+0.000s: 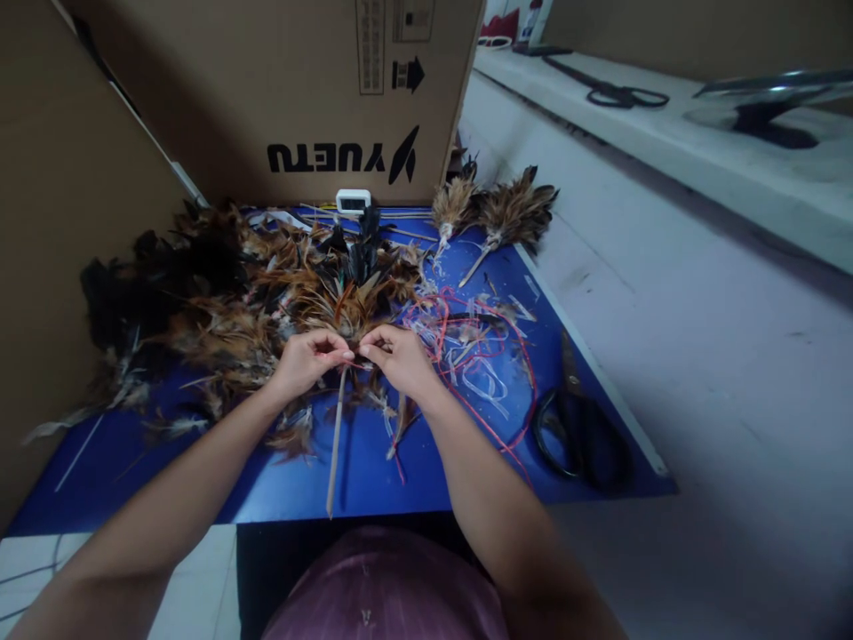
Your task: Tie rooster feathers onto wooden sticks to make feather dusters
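My left hand (312, 357) and my right hand (393, 354) meet at the base of a feather duster head (353, 307), fingertips pinched close together. A red string (358, 364) runs between the fingertips where the brown and black feathers join a thin wooden stick (337, 444). That stick points down toward the table's front edge. Both pinches appear to hold the string, though its ends are hidden by the fingers. To the left lies a large heap of loose brown and black feathers (219, 329). Small feather tufts are scattered beneath my hands.
On the blue table (267, 493), a tangle of red string (526, 364) and clear plastic strips lies right of my hands. Black-handled scissors (583, 436) rest near the right edge. Two feather dusters (513, 213) lie behind. A cardboard box (299, 80) stands at the back; more scissors (617, 93) are on a ledge.
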The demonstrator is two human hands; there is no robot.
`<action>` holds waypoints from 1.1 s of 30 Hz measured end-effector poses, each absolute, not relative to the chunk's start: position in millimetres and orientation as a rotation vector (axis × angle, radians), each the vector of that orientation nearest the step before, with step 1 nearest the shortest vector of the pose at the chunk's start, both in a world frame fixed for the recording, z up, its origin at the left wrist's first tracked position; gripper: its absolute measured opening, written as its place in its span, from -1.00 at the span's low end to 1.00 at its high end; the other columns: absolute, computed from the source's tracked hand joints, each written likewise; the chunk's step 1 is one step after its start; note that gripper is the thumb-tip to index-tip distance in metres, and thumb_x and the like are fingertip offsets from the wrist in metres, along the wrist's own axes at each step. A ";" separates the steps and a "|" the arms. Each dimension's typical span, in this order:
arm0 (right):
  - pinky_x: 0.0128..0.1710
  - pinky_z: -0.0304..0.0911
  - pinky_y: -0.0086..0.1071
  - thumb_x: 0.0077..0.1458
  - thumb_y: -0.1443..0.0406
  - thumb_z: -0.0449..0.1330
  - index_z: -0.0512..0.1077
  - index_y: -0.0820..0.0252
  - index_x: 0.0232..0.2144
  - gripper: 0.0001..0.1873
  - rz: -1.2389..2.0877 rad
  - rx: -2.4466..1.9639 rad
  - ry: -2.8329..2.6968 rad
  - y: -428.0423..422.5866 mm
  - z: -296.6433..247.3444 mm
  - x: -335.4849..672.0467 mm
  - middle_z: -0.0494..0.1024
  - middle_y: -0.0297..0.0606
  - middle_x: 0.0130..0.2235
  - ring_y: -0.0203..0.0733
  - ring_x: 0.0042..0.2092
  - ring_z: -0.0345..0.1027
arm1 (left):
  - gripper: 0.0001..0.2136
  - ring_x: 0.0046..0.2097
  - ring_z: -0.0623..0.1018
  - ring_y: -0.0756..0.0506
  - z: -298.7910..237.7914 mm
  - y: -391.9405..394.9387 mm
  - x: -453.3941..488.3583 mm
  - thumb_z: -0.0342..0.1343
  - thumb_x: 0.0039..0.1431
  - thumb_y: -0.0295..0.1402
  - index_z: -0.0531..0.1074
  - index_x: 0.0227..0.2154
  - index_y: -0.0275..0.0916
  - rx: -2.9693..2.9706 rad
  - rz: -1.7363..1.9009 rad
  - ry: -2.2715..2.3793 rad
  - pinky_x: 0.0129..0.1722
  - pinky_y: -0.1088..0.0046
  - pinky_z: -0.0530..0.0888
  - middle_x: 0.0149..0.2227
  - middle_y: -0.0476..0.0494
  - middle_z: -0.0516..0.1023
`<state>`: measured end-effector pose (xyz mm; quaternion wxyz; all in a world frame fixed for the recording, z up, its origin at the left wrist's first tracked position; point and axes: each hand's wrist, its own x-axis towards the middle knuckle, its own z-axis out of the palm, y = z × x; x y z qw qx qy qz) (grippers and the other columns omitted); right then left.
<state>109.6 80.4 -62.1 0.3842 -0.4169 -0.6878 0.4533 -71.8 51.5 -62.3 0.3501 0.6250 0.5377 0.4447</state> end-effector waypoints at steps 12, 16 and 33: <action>-0.33 0.28 -0.42 -0.03 0.34 0.18 0.48 0.23 -0.43 -0.91 1.279 -1.045 -1.727 83.2 -71.5 109.5 0.53 -0.35 -0.45 -0.32 -0.40 0.39 | -0.77 -0.48 0.53 -0.01 -67.9 47.7 -67.0 0.26 -0.03 -0.22 0.54 -0.41 -0.31 1.588 1.148 1.406 -0.49 0.52 0.48 -0.45 -0.12 0.61; -0.35 0.29 -0.42 -0.04 0.34 0.18 0.48 0.24 -0.43 -0.91 1.323 -1.033 -1.719 83.0 -72.8 107.6 0.54 -0.33 -0.45 -0.32 -0.42 0.39 | -0.79 -0.41 0.56 -0.05 -72.1 46.4 -66.2 0.21 0.02 -0.24 0.54 -0.37 -0.30 1.662 1.160 1.487 -0.42 0.49 0.50 -0.40 -0.13 0.62; -0.36 0.24 -0.44 0.01 0.31 0.13 0.44 0.21 -0.42 -0.90 1.279 -1.040 -1.654 87.2 -58.8 119.3 0.49 -0.38 -0.52 -0.33 -0.45 0.37 | -0.89 -0.39 0.56 -0.04 -66.6 43.2 -63.7 0.11 0.15 -0.36 0.53 -0.39 -0.22 2.266 1.039 1.568 -0.35 0.47 0.43 -0.42 -0.08 0.60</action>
